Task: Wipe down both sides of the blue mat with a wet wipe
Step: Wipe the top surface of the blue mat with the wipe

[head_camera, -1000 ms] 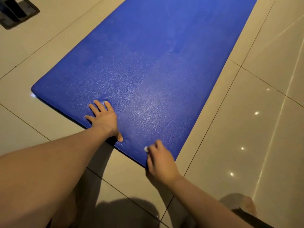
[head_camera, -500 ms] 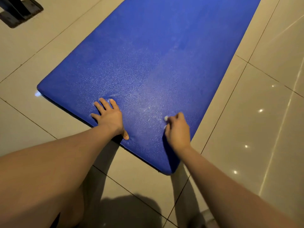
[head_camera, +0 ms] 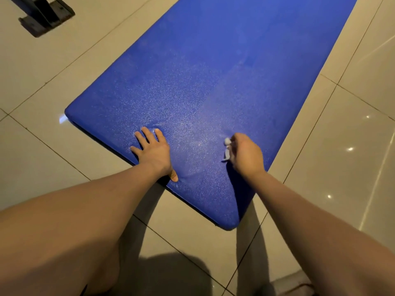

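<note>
The blue mat (head_camera: 213, 77) lies flat on the tiled floor and runs away to the upper right. My left hand (head_camera: 154, 151) presses flat on its near end with fingers spread, denting the surface. To the right, my right hand (head_camera: 245, 155) is curled around a small white wet wipe (head_camera: 227, 148), holding it against the mat near the right edge. Only a bit of the wipe shows at the fingertips. The mat around both hands has a wet sheen.
Glossy beige floor tiles (head_camera: 350, 159) surround the mat and reflect ceiling lights. A dark metal bracket or foot (head_camera: 46, 16) sits on the floor at the top left. My legs fill the bottom left of the view.
My right hand with the wipe has moved from the mat's near edge farther up and to the right across the surface. My left hand has stayed pressed in place.
</note>
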The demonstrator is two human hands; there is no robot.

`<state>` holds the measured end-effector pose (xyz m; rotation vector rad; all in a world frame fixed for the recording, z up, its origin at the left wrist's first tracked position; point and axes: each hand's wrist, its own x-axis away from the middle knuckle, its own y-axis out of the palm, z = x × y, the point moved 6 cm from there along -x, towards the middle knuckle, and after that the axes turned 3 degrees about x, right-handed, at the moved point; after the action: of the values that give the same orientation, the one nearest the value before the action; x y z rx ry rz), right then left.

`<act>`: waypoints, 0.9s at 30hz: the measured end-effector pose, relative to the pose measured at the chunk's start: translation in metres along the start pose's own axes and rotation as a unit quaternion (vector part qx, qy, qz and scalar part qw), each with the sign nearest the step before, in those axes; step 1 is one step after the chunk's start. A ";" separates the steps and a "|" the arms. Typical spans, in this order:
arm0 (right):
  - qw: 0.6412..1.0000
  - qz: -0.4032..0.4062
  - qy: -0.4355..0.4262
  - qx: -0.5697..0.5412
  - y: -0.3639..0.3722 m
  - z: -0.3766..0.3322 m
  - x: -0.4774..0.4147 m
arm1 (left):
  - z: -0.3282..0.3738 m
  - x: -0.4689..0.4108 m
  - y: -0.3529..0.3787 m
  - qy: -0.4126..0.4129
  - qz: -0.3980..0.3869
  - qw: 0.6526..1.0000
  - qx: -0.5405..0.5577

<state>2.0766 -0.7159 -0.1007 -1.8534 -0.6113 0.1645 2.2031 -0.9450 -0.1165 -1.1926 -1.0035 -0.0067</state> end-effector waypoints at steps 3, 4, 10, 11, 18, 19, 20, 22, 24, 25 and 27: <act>0.998 0.021 0.059 0.000 0.004 -0.008 0.000 | 0.000 -0.001 0.000 -0.001 0.002 1.000 -0.003; 0.999 0.018 0.046 0.001 0.011 -0.020 0.011 | 0.001 -0.001 0.001 -0.001 0.003 1.000 -0.005; 0.984 -0.065 -0.166 -0.010 0.057 -0.090 0.105 | 0.000 -0.002 0.000 -0.010 0.015 1.000 -0.007; 0.976 -0.069 -0.207 0.002 0.056 -0.089 0.102 | 0.000 -0.001 0.000 -0.010 0.016 1.000 -0.008; 0.996 0.054 -0.025 0.073 0.009 -0.009 -0.004 | -0.012 0.001 0.001 0.011 0.024 1.000 -0.003; 0.996 0.068 0.013 0.055 0.008 -0.006 -0.008 | -0.014 0.002 0.000 0.020 0.028 0.999 -0.001; 0.995 0.078 0.038 0.037 0.009 -0.009 -0.006 | -0.018 0.004 -0.001 0.032 0.033 0.999 -0.002; 0.995 0.083 0.052 -0.005 0.019 -0.026 0.011 | -0.027 0.007 -0.011 0.066 0.053 0.996 -0.013; 0.998 0.054 0.012 -0.043 0.040 -0.054 0.043 | -0.040 0.005 -0.029 0.104 0.083 0.991 -0.033; 0.998 0.038 -0.025 -0.045 0.050 -0.070 0.062 | -0.048 0.003 -0.037 0.112 0.096 0.988 -0.039; 0.994 0.011 -0.107 -0.023 0.063 -0.096 0.088 | -0.063 -0.004 -0.043 0.088 0.099 0.991 -0.030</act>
<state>2.2113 -0.7695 -0.1069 -1.9020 -0.7470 0.3713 2.2203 -1.0138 -0.0867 -1.3184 -0.7332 0.0148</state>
